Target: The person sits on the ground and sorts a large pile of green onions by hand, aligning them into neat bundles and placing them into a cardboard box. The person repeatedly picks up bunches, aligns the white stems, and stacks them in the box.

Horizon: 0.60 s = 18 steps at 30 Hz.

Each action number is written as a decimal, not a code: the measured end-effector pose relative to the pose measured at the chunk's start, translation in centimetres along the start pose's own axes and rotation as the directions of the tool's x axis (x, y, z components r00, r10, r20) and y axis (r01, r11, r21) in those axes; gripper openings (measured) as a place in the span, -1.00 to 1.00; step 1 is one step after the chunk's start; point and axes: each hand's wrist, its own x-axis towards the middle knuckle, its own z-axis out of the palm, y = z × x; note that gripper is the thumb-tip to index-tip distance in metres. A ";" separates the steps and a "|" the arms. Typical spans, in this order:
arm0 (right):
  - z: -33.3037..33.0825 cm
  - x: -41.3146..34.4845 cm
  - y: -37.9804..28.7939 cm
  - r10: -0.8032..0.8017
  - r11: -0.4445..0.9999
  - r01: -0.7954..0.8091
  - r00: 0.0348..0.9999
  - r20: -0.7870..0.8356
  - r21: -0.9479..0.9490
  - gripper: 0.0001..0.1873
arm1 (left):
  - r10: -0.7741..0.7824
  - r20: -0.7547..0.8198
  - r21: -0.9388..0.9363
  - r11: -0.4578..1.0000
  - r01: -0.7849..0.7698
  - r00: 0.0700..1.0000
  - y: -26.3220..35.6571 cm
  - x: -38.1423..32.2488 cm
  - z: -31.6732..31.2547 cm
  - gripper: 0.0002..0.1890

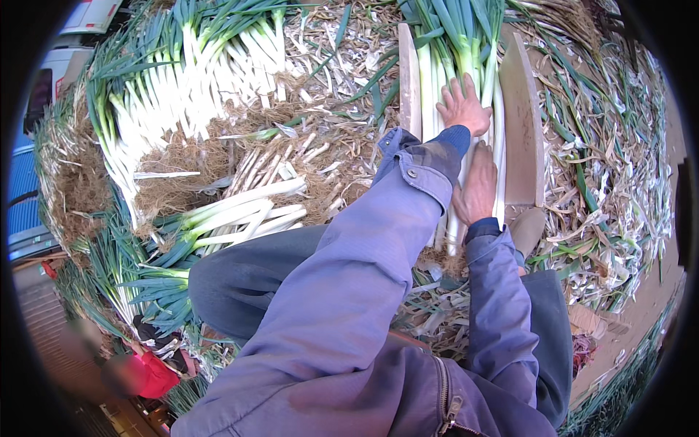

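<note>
Both bare hands lie on a row of large green onions [428,93] between two upright wooden boards, the left board [408,82] and the right board [523,131]. My left hand [466,105] rests farther up, its fingers spread over the upper white stalks near the green leaves. Just below it, my right hand [477,184] lies against the lower white stalks, palm down. Neither hand visibly grips a stalk. The roots [450,262] of these onions point toward me, and the leaves extend past the far ends of the boards.
A long row of onions with roots [180,93] lies at the upper left. Trimmed white stalks [246,218] lie by my knee. Dry husks and leaves [595,180] litter the ground at right. A person in red [157,376] is at the lower left.
</note>
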 end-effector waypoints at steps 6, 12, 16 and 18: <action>1.3 -0.2 -1.7 0.141 0.986 -0.140 0.990 0.015 -0.088 -0.11 | 0.638 -0.087 0.229 0.760 -0.608 0.765 3.1 -2.3 -12.1 -0.34; -2.7 -0.3 -0.2 0.045 0.998 -0.043 0.997 -0.064 0.044 -0.26 | 0.604 -0.397 0.700 0.686 -0.198 0.691 -12.9 -0.8 -31.5 -0.34; -5.5 0.6 -4.6 0.087 0.980 -0.061 0.988 -0.128 0.190 -0.36 | -0.075 -0.728 0.450 0.699 0.556 0.682 -28.7 -2.0 -39.0 -0.05; -6.0 1.2 -7.1 0.072 0.968 -0.034 0.987 -0.144 0.249 -0.41 | -0.296 -0.754 0.299 0.640 0.708 0.586 -34.0 -3.2 -39.4 -0.06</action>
